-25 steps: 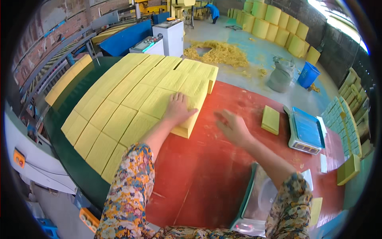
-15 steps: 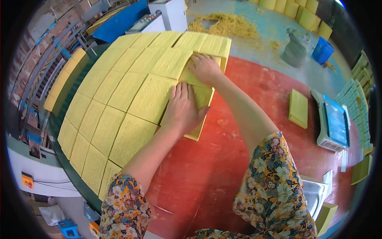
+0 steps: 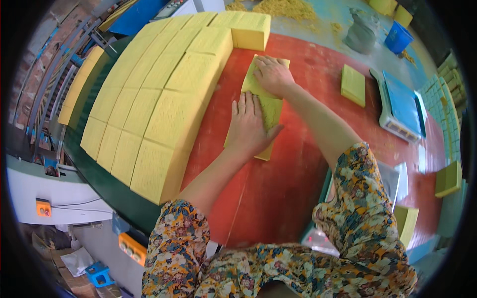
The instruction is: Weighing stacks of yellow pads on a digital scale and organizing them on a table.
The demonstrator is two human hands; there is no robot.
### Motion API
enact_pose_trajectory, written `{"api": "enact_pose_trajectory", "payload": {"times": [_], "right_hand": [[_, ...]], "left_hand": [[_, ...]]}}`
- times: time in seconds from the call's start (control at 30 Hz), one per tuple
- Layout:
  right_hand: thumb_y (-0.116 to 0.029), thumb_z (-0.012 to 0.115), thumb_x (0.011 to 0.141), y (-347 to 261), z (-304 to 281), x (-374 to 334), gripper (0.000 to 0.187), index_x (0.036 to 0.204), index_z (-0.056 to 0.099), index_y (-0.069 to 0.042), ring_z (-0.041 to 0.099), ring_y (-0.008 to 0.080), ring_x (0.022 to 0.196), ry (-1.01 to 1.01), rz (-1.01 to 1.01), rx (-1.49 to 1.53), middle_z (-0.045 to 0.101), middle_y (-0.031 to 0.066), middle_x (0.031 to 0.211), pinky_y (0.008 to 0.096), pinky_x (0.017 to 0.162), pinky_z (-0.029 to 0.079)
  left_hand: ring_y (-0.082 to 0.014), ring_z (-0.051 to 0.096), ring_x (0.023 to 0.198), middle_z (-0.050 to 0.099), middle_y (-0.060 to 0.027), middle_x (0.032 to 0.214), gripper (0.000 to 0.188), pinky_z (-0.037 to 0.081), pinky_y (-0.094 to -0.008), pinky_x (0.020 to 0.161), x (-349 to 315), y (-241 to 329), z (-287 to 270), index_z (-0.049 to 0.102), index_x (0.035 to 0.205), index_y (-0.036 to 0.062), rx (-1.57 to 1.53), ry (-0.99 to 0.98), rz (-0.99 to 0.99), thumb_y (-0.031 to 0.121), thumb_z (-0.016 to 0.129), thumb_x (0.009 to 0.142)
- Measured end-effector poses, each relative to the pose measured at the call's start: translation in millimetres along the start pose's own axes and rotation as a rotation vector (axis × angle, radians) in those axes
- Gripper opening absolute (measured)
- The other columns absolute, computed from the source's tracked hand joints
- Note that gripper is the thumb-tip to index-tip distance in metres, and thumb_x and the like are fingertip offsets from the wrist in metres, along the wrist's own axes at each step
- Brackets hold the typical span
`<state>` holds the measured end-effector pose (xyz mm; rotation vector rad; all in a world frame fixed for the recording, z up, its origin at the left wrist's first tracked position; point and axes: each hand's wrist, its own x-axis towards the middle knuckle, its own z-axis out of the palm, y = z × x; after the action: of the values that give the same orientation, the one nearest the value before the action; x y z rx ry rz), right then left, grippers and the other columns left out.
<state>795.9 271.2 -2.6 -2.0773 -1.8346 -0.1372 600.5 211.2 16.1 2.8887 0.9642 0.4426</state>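
Observation:
My left hand lies flat, fingers stretched out, on a short row of yellow blocks that look like stacks of rough paper. Beyond it, my right hand rests flat on the far block of that row, fingers extended. Between my hands shows the top of a nearer block; much of the row is hidden under my palms. The row sits on a red tabletop, apart from a large array of similar yellow blocks to the left.
The array stands partly on a dark green surface. At right are a single yellow block and a scale with a blue-covered top. A blue bin, a grey bag and yellow scraps lie beyond the table.
My hands have slid the short row of yellow blocks rightward from the array, leaving a gap of red tabletop between. The view has shifted too.

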Motion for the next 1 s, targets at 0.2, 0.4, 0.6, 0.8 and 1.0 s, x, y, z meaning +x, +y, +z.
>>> {"api": "enact_pose_trajectory", "payload": {"times": [0.2, 0.4, 0.6, 0.8, 1.0], "right_hand": [[-0.034, 0.044, 0.099, -42, -22, -99, 0.049, 0.138, 0.048, -0.005, 0.037, 0.0246, 0.140, 0.041, 0.022, -0.047, 0.047, 0.0092, 0.147, 0.0457, 0.117, 0.025], [-0.033, 0.045, 0.097, -110, -43, -203, 0.049, 0.136, 0.049, -0.003, 0.040, 0.0263, 0.137, 0.057, 0.001, -0.022, 0.050, 0.0099, 0.142, 0.0468, 0.116, 0.027], [-0.026, 0.057, 0.092, -160, -71, -285, 0.043, 0.129, 0.054, -0.003, 0.041, 0.0302, 0.136, 0.283, 0.030, 0.090, 0.051, 0.0138, 0.140, 0.0503, 0.113, 0.029], [0.004, 0.057, 0.089, -236, -107, -453, 0.021, 0.109, 0.062, 0.000, 0.064, 0.0270, 0.094, 0.545, 0.284, 0.704, 0.064, 0.0165, 0.109, 0.0298, 0.077, 0.051], [-0.020, 0.051, 0.101, -282, -24, -551, 0.029, 0.121, 0.057, 0.000, 0.064, 0.0253, 0.104, 0.186, 1.325, 1.877, 0.065, 0.0109, 0.115, 0.0360, 0.089, 0.050]], "left_hand": [[-0.0434, 0.029, 0.142, 0.034, -0.0339, 0.148, 0.100, 0.024, -0.0534, 0.116, -99, 38, -20, 0.034, 0.141, -0.0155, -0.032, 0.005, 0.055, 0.062, 0.061, 0.084], [-0.0445, 0.026, 0.143, 0.031, -0.0338, 0.149, 0.100, 0.022, -0.0547, 0.116, -214, 67, -55, 0.033, 0.141, -0.0158, -0.076, -0.081, 0.111, 0.062, 0.061, 0.085], [-0.0451, 0.025, 0.143, 0.030, -0.0343, 0.150, 0.101, 0.022, -0.0562, 0.116, -290, 89, -80, 0.033, 0.141, -0.0160, -0.080, -0.090, 0.181, 0.064, 0.060, 0.085], [-0.0474, 0.026, 0.142, 0.027, -0.0325, 0.152, 0.105, 0.025, -0.0579, 0.113, -309, 78, -96, 0.032, 0.145, -0.0106, -0.028, -0.068, 0.151, 0.065, 0.065, 0.079], [-0.0510, 0.041, 0.129, 0.027, -0.0312, 0.152, 0.094, 0.041, -0.0557, 0.102, -329, 74, -89, 0.036, 0.148, 0.0029, -0.143, -0.035, 0.095, 0.048, 0.076, 0.076]]}}
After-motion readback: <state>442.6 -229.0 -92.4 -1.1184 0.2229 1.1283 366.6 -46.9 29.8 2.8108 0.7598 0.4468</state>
